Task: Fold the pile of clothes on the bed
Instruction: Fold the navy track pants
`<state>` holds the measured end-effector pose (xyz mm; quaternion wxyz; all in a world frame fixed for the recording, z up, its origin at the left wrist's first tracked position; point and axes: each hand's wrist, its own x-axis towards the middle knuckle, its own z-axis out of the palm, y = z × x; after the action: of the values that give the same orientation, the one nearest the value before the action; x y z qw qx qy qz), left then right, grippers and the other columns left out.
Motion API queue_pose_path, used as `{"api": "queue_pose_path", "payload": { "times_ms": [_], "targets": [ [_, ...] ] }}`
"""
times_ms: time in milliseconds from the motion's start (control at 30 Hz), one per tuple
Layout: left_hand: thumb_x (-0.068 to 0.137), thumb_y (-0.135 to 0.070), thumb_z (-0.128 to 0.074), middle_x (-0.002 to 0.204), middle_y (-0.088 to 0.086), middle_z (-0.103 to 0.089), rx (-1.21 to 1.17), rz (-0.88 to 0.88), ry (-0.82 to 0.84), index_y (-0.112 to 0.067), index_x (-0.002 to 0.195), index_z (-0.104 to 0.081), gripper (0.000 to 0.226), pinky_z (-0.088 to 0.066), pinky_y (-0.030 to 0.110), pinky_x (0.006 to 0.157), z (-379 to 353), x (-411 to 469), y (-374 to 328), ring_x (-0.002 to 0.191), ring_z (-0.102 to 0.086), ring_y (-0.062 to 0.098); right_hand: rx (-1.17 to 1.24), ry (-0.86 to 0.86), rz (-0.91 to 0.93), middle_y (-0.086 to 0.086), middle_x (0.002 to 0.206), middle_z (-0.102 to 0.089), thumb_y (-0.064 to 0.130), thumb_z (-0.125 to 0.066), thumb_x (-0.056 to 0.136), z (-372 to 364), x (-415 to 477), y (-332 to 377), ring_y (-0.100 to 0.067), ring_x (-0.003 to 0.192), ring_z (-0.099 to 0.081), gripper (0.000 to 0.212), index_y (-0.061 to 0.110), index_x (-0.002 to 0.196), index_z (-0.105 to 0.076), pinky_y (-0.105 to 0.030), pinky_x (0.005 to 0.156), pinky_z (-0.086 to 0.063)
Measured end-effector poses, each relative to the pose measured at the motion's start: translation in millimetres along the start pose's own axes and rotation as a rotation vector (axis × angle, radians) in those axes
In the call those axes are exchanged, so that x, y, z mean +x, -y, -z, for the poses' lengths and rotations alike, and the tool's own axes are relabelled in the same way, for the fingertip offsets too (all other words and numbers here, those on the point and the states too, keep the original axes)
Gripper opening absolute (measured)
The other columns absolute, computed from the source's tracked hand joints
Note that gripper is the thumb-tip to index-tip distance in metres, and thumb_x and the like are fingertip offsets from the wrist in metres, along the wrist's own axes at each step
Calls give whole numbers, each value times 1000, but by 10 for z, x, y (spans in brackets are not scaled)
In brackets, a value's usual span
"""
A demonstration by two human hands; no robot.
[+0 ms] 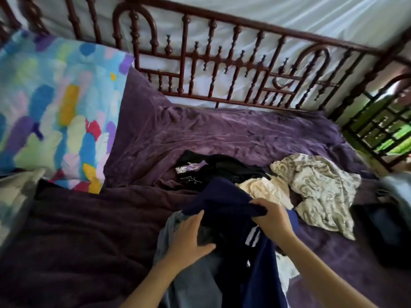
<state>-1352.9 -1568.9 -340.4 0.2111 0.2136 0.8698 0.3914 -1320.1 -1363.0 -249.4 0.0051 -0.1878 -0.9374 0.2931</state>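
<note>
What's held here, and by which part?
The right hand grips the navy striped garment by a bunched upper edge; the left hand lies flat on grey fabric.

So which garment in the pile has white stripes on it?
The navy blue garment that the right hand grips; white stripes run down it. The black printed shirt, cream cloth and grey patterned cloth have none.

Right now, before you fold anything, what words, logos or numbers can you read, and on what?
"UE": partial white letters printed on the black T-shirt; the rest is crumpled under, and the smaller line below is too blurred.
The navy garment has three white stripes, no readable text.
Nothing else is readable.
</note>
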Motion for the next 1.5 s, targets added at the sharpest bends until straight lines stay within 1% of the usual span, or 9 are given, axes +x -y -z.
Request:
{"api": "queue_pose_path", "payload": {
  "times_ms": [100,233,367,667,833,1033,1233,1433,1500],
  "targets": [
    [78,-50,-66,157,-3,3,73,-154,19,-35,142,15,104,-10,34,118,-13,-10,-532,144,0,15,143,-134,92,35,64,-60,-7,-67,71,578,-111,112,2,71,-59,48,41,74,-58,-10,63,-40],
    [81,-46,-66,156,1,-2,127,-305,-131,-36,130,22,102,-11,31,115,-70,-42,-1230,143,-5,17,421,-268,180,29,55,-61,-14,-64,73,1181,-345,248,13,53,-56,48,33,68,-61,-4,55,-42],
    [84,-31,-67,148,3,-29,-24,-375,-374,-31,139,4,90,-24,33,112,-84,-4,-1762,136,-26,18,631,-366,203,20,53,-64,-19,-59,74,1721,-558,225,5,51,-59,46,27,69,-64,-9,55,-49],
    [84,-24,-67,146,2,-36,-165,-529,-433,-23,148,-15,83,-31,32,111,-72,51,-3090,134,-34,16,968,-486,405,6,55,-66,-18,-48,79,3115,-783,47,-9,55,-64,41,17,70,-67,-22,59,-53],
    [86,-11,-64,95,-7,-56,-371,-433,-450,-17,131,-49,48,-46,24,84,-174,70,-3617,102,-56,17,996,-434,437,4,54,-66,-16,-46,81,3516,-716,-246,-10,53,-63,50,20,56,-72,-20,56,-52],
    [86,-7,-63,92,0,-62,-316,-291,-438,-13,109,-62,24,-45,13,66,-518,166,-3296,81,-57,9,936,-335,117,5,46,-63,-11,-51,85,3308,-234,-1259,-6,44,-59,26,12,80,-63,-15,46,-49],
    [80,1,-66,63,-9,-54,-168,-23,-450,-25,66,-57,31,-36,19,60,-859,158,-2372,60,-48,2,365,-23,-143,2,58,-55,-14,-67,72,1925,83,-2246,-10,56,-49,28,-7,99,-68,-5,46,-37],
    [78,7,-65,65,-4,-61,-93,154,-607,3,82,-70,7,-38,4,59,-727,-94,-1734,61,-55,2,423,137,-83,14,49,-58,-8,-72,73,1055,163,-2231,-10,62,-49,18,9,69,-67,-6,53,-38],
    [78,7,-65,75,4,-65,-66,145,-691,2,83,-70,8,-38,3,62,-559,-124,-1682,67,-57,6,441,101,-19,6,66,-64,1,-70,78,1028,259,-2037,-15,73,-56,8,9,80,-71,-17,66,-43]
  ]
}}
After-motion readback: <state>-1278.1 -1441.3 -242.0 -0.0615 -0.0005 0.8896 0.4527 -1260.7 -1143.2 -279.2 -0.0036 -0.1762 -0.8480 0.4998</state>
